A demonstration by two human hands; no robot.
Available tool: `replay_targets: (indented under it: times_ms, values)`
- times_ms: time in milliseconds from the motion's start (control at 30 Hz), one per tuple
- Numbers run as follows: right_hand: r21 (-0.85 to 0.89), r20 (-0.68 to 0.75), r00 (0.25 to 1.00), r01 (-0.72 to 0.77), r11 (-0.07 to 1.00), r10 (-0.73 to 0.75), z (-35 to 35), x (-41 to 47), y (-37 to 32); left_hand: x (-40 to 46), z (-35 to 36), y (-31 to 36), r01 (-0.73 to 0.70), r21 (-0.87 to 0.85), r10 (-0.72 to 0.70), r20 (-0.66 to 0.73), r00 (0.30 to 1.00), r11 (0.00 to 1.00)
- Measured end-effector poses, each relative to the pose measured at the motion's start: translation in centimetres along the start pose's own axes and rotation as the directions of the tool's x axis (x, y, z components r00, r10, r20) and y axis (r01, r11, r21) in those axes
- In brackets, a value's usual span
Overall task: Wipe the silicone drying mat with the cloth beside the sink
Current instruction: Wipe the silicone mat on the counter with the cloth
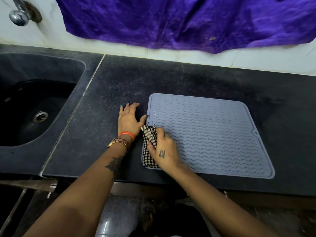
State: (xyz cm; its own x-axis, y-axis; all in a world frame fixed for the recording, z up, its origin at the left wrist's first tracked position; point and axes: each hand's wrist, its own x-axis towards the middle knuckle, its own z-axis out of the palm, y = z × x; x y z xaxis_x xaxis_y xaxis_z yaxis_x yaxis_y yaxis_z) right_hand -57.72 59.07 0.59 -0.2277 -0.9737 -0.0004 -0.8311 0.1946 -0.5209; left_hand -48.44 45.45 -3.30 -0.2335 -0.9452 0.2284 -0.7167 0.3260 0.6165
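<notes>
1. I am seeing the grey silicone mat (213,134) lying flat on the dark desk (111,82), right of the sink (34,108).
2. My right hand (164,149) is pressing the checked cloth (149,144), fingers closed on it, onto the mat's near-left corner.
3. My left hand (129,119) is lying flat, fingers spread, thumb touching the mat's edge.

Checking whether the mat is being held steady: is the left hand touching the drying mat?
Touching. In the head view the left hand lies flat on the counter, its thumb tip meeting the drying mat at its left edge.

Gold watch (118,142), orange band (126,134), tattoos.
</notes>
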Motion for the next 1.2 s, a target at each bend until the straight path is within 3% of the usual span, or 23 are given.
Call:
replay_targets:
  times_ms: [167, 267, 333, 433, 533, 633, 833, 900, 1000, 1100, 1200]
  values:
    - [0.092, 0.031, 0.999, -0.03, 0.995, 0.027, -2.3, 1.4, 1.8, -0.3, 0.1, 0.0, 0.006, 0.006, -0.006, -0.018, 1.0, 1.0]
    - [0.422, 0.0, 0.964, -0.241, 0.874, 0.266, -3.1, 0.6, 3.7, -0.1, 0.2, -0.1, 0.002, 0.003, -0.002, -0.034, 0.999, 1.0]
    - [0.548, -0.048, 0.923, -0.294, 0.783, 0.381, -3.1, 0.9, 4.0, 0.0, 0.3, -0.1, -0.004, 0.008, 0.004, -0.031, 1.0, 1.0]
    - [0.436, -0.133, 0.918, -0.284, 0.854, 0.374, -1.9, 1.5, 2.2, 0.0, 0.5, -0.2, -0.013, 0.017, 0.013, -0.019, 1.0, 1.0]
    - [0.195, -0.118, 0.976, -0.157, 0.968, 0.182, 0.4, 1.2, -0.2, 0.1, 0.5, -0.5, -0.023, 0.029, 0.023, 0.003, 1.0, 0.999]
    - [0.019, -0.132, 0.99, -0.056, 0.998, 0.058, 1.5, 1.0, -0.4, 0.1, 0.5, -0.7, -0.045, 0.026, 0.044, 0.017, 0.999, 0.999]
    - [0.031, -0.097, 0.995, 0.004, 1.0, -0.001, 0.0, 0.6, 1.6, 0.0, 0.4, -0.6, -0.046, 0.041, 0.046, 0.014, 0.999, 0.998]
    - [0.135, -0.085, 0.992, -0.086, 0.987, 0.098, -1.3, 0.8, 2.6, 0.1, 0.5, -0.6, -0.047, 0.041, 0.047, 0.005, 0.999, 0.998]
    - [0.256, -0.219, 0.951, -0.161, 0.953, 0.22, -2.0, 1.2, 2.6, 0.3, 0.5, -0.5, -0.041, 0.044, 0.04, 0.009, 0.999, 0.998]
    - [0.238, -0.208, 0.969, -0.084, 0.968, 0.135, -0.5, 0.8, 0.9, 0.3, 0.5, -0.4, -0.044, 0.042, 0.043, 0.016, 0.999, 0.998]
    - [0.081, -0.183, 0.983, 0.029, 0.996, -0.014, 1.5, -0.2, 0.1, 0.2, 0.4, -0.4, -0.043, 0.028, 0.043, 0.02, 0.999, 0.999]
